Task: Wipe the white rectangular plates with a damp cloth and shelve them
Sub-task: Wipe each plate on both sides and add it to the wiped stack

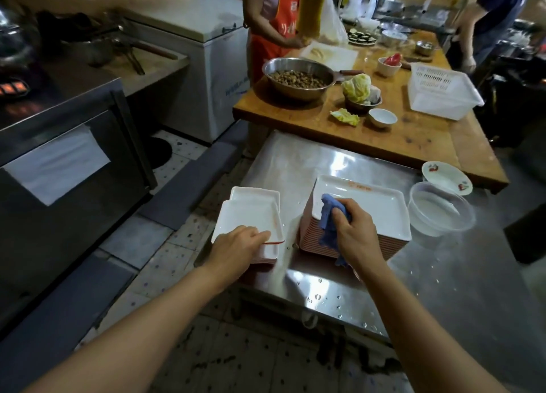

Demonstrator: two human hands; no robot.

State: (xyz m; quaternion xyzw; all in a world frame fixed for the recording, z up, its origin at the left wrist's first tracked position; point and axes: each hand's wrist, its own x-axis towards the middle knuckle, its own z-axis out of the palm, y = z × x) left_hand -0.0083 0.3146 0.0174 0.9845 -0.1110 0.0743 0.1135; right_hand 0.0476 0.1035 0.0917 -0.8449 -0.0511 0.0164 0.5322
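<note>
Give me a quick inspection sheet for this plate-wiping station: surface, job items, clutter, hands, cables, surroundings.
Surface: steel table, wet with droplets.
Job's things: tall plate stack; smaller plate stack at the table's left edge; blue cloth.
Clutter: clear plastic container; patterned dish.
Hands: left hand rests on the smaller stack; right hand grips the cloth on the tall stack's top plate.
Cables: nothing seen.
Surroundings: wooden prep table with food bowls, white basket; two people beyond; chest freezer; stove at left.

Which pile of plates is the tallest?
The right pile, under the hand holding the blue cloth. It shows many stacked red edges, while the left pile has only a few plates.
</note>
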